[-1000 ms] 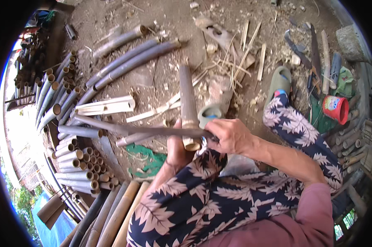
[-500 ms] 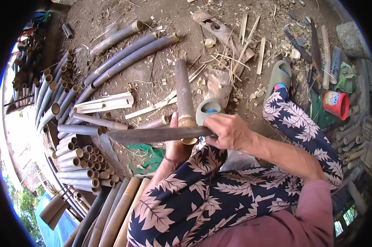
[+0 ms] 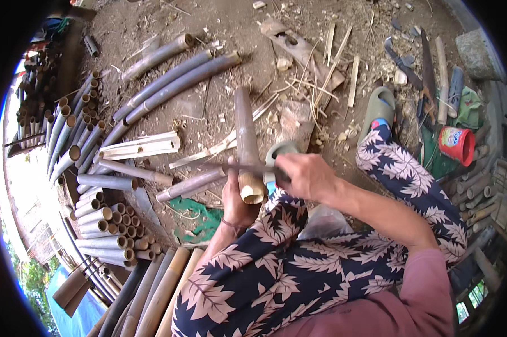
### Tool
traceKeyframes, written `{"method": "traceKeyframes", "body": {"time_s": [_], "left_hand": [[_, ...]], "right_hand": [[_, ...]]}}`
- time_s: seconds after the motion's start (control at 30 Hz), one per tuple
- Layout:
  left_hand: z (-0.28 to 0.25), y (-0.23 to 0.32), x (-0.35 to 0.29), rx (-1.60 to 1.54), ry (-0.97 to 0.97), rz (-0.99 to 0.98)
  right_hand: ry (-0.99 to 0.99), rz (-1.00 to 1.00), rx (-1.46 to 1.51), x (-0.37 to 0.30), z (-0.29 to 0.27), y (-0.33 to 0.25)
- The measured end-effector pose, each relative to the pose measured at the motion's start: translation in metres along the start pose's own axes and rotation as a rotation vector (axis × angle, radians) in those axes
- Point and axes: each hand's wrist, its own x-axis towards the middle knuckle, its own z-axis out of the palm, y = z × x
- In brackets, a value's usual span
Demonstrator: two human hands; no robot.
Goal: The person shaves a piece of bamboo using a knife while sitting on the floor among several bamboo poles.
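A length of bamboo (image 3: pixel 246 129) points away from me, its hollow cut end toward my body. My left hand (image 3: pixel 237 199) is wrapped round it near that end, just above my knee. In my right hand (image 3: pixel 308 176) is the handle of a long machete (image 3: pixel 248 167). Its blade, blurred and seen nearly edge-on, lies across the bamboo just beyond the cut end. Pale, shaved material shows at the near rim. Whether the edge touches the bamboo I cannot tell.
Cut bamboo tubes (image 3: pixel 110 224) are stacked at the left, with longer poles (image 3: pixel 169 84) on the dirt beyond. Split strips and shavings litter the ground. Right of my sandalled foot (image 3: pixel 379 106) lie a sickle (image 3: pixel 402 62), a saw (image 3: pixel 427 78) and a red bucket (image 3: pixel 457 147).
The machete has turned from broadside to nearly edge-on and moved slightly up along the bamboo. The bamboo's near end has tilted, showing more of its hollow opening.
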Motion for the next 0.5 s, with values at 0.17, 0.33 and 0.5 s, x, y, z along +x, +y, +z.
{"method": "traceKeyframes", "body": {"time_s": [0.17, 0.33, 0.5], "left_hand": [[-0.019, -0.016, 0.001, -0.042, -0.017, 0.126], [0.013, 0.012, 0.006, -0.2, 0.196, -0.119], [-0.005, -0.004, 0.013, -0.153, 0.159, -0.037]], "right_hand": [[0.055, -0.046, 0.062, -0.003, 0.001, -0.02], [-0.05, 0.12, -0.021, 0.004, 0.003, 0.005], [-0.136, 0.214, -0.065, 0.004, 0.009, 0.01]]}}
